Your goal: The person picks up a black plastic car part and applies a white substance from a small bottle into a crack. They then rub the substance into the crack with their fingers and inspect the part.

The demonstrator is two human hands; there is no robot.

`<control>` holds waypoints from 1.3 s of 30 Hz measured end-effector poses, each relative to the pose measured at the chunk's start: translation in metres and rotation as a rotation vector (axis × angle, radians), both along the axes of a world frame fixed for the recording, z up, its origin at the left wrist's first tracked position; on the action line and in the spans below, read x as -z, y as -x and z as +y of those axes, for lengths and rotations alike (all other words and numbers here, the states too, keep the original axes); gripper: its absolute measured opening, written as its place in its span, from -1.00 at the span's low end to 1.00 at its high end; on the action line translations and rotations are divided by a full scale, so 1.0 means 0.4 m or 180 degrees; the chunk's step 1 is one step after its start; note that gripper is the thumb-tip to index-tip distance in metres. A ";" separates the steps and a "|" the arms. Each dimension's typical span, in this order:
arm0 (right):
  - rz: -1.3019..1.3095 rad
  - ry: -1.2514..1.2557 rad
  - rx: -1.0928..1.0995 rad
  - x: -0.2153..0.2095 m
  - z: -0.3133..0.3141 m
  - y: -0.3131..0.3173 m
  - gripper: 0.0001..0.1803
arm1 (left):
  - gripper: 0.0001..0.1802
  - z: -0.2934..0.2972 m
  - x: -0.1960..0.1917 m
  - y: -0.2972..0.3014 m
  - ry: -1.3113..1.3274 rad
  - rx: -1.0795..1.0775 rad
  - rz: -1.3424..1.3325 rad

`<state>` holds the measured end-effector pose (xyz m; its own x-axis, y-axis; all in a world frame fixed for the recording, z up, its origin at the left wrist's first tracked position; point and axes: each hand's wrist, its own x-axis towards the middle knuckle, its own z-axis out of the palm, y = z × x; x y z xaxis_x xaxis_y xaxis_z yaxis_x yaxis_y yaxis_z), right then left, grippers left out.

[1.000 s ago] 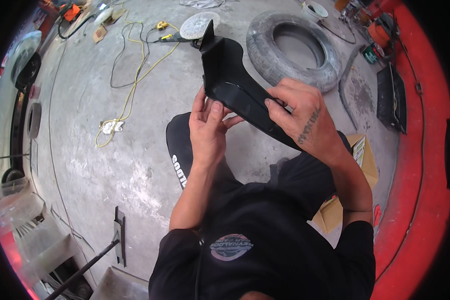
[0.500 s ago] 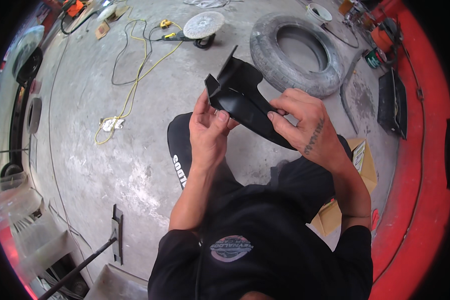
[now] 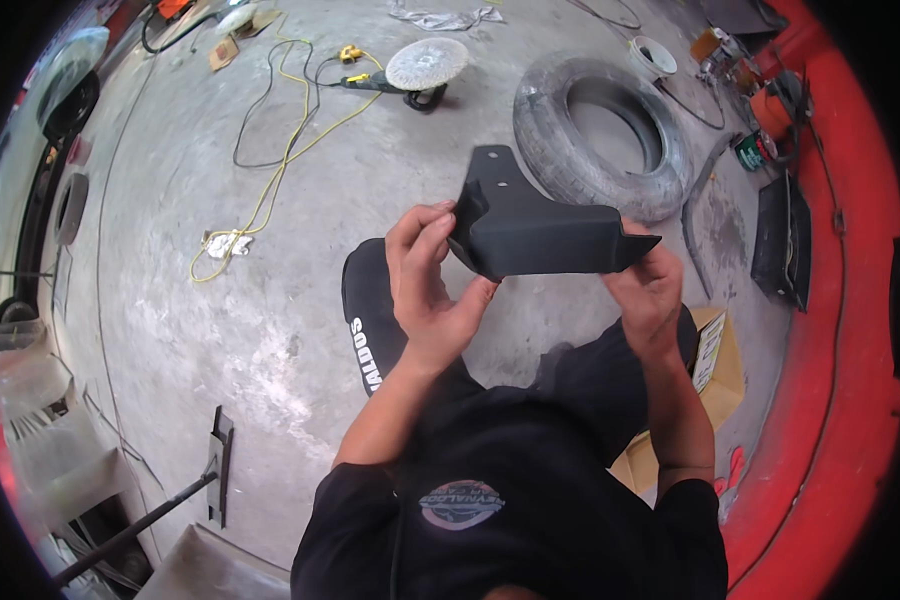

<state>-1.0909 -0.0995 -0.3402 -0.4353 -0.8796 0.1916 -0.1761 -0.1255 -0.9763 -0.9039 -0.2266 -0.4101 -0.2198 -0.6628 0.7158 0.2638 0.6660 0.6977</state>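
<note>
1. Left hand [image 3: 432, 305] is clamped on the 9 o'clock end of a black plastic piece [image 3: 550, 240]; fingers run up along the side, thumb is down by the bottom corner.
2. Right hand [image 3: 650, 292] has the 3 o'clock end, coming in from roughly 4 o'clock; it's gripping too, but part of it is tucked behind the plastic, so I can't tell where every fingertip sits.
3. The piece itself is up off the floor between the two hands, straight out at 12 o'clock from the black shirt [image 3: 530, 450]; this is the bit that matters imo: its long axis goes pretty much 9 to 3, square across the body; one hand per end, so neither is clearly nearer.
4. There's a flap [image 3: 487, 172] poking up toward 12 at the left end, with two small holes in it; the other end runs out to a pointed tip [image 3: 644, 246] at 3 o'clock, right above the right hand.
5. Going outward from the piece: big dusty tire [image 3: 560, 160] on the floor at 1 o'clock; polisher with a round pad [image 3: 427, 64] at 11; yellow cord [image 3: 288, 150] looping around 10.
6. Rag [image 3: 228, 244] at 9; cardboard box [image 3: 727, 375] at 4, just beside the person's right leg; black bin [image 3: 782, 245] well apart at 3.
</note>
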 end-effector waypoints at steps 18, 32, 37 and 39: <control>-0.2869 0.0753 -0.1069 0.108 -0.047 -0.118 -0.64 | -0.22 0.019 -0.022 -0.022 0.1747 -0.0979 -0.0412; -0.2986 0.0935 -0.1444 0.129 -0.043 -0.106 -0.56 | -0.43 0.035 -0.035 -0.007 0.1972 -0.1074 -0.0024; -0.2928 0.0916 -0.1414 0.123 -0.039 -0.100 -0.56 | -0.47 0.045 -0.037 -0.027 0.1807 -0.1022 -0.0210; -0.2901 0.0918 -0.1432 0.125 -0.038 -0.095 -0.56 | -0.48 0.045 -0.039 -0.027 0.1862 -0.1101 -0.0225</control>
